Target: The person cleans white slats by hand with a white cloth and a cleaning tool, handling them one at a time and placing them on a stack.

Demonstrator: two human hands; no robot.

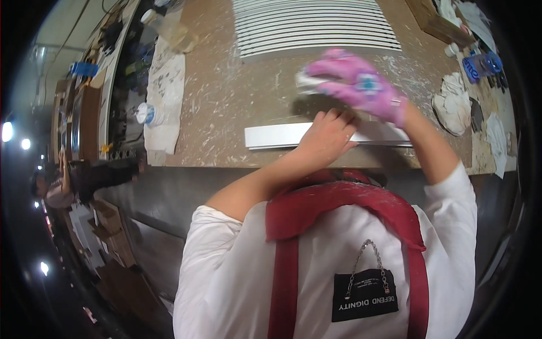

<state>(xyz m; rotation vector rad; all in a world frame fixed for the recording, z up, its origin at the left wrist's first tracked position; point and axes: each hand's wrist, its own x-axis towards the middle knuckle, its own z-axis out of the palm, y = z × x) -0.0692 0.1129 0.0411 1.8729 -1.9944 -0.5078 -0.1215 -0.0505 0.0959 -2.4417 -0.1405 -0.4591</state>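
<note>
A long white strip (275,136) lies along the near edge of the brown worktable (220,96). My bare left hand (328,134) is closed over its middle, fingers bent around the far side. Above the strip's right half is my right hand (364,85), in a pink glove with a teal mark, smeared by motion. Its fingers pinch a small white wad (307,83), perhaps a cloth; its exact kind is too blurred to tell. My right forearm and hand hide part of the strip's right half.
Many white strips (316,28) lie side by side at the far middle. On the left are a stained white cloth (165,96), a clear bottle (149,114) and a yellowish jug (175,35). A blue-labelled bottle (481,66), crumpled cloth (453,104) and cardboard box (437,21) stand right.
</note>
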